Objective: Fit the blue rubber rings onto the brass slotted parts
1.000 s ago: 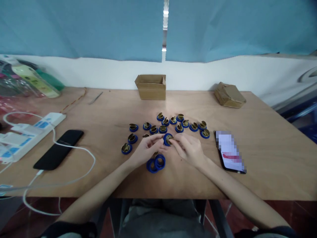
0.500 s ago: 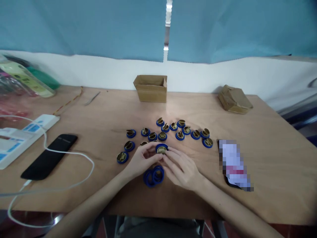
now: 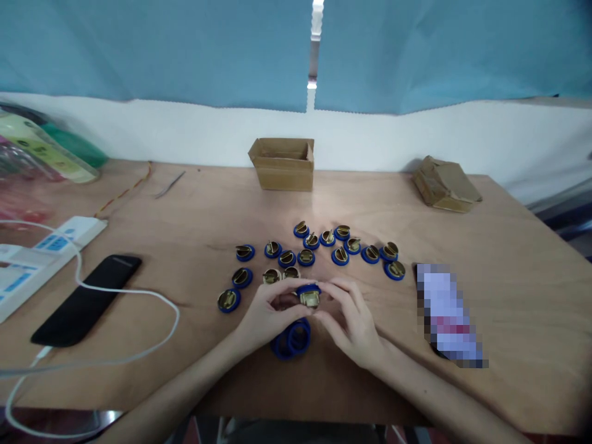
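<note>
Both my hands meet over the middle of the wooden table point(image 3: 185, 216). My left hand point(image 3: 268, 311) and my right hand point(image 3: 349, 317) pinch one brass piece with a blue ring point(image 3: 309, 296) between their fingertips, held just above the table. Right under my hands lies a small pile of loose blue rings point(image 3: 291, 339). Beyond my fingers, several brass pieces fitted with blue rings point(image 3: 342, 246) lie scattered in a loose row, and two bare brass pieces point(image 3: 277, 274) sit near my left fingers.
An open cardboard box point(image 3: 282, 163) stands at the table's back edge, a closed brown packet point(image 3: 446, 185) at the back right. A phone point(image 3: 451, 314) lies right of my hands. A black phone point(image 3: 86, 299) with white cable and a power strip point(image 3: 41, 253) sit left.
The camera has tilted and shifted, so everything sits lower in view. My hands have turned the ringed brass piece between the fingertips and drawn it slightly towards me.
</note>
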A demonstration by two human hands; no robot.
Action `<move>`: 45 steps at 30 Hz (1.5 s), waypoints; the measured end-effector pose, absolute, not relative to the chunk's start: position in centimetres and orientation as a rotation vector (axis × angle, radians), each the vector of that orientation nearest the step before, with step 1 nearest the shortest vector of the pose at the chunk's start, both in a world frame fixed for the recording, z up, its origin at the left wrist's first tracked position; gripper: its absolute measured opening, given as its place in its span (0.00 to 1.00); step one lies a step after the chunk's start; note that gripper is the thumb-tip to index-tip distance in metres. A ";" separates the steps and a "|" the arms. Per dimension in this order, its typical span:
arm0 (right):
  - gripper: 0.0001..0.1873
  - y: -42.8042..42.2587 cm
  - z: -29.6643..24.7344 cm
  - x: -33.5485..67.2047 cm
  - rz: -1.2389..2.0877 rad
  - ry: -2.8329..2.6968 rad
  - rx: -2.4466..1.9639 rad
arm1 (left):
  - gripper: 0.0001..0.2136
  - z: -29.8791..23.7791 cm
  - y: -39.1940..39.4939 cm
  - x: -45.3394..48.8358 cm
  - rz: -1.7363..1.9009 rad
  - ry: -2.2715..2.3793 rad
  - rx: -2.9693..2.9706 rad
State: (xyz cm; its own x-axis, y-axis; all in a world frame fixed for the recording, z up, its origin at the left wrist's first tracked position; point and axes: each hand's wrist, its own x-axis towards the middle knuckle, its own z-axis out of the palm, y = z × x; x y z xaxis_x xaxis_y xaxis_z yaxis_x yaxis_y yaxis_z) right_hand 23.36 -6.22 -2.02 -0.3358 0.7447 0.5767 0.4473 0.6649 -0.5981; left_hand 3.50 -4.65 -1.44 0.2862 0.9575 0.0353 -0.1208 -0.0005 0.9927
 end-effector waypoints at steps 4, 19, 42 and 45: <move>0.21 -6.5 -1.8 23.3 0.398 -1.960 -0.914 | 0.18 -1.7 -5.1 3.8 1.057 0.875 1.253; 0.20 -6.7 -1.5 22.8 0.370 -1.869 -0.957 | 0.23 -2.2 -5.6 3.9 1.040 0.966 1.475; 0.09 -6.9 -1.3 23.3 0.681 -1.870 -1.033 | 0.22 -2.5 -5.2 2.8 0.954 0.792 2.377; 0.10 -7.4 -0.9 23.3 0.661 -1.854 -1.038 | 0.21 -1.8 -5.3 2.8 0.923 0.751 2.449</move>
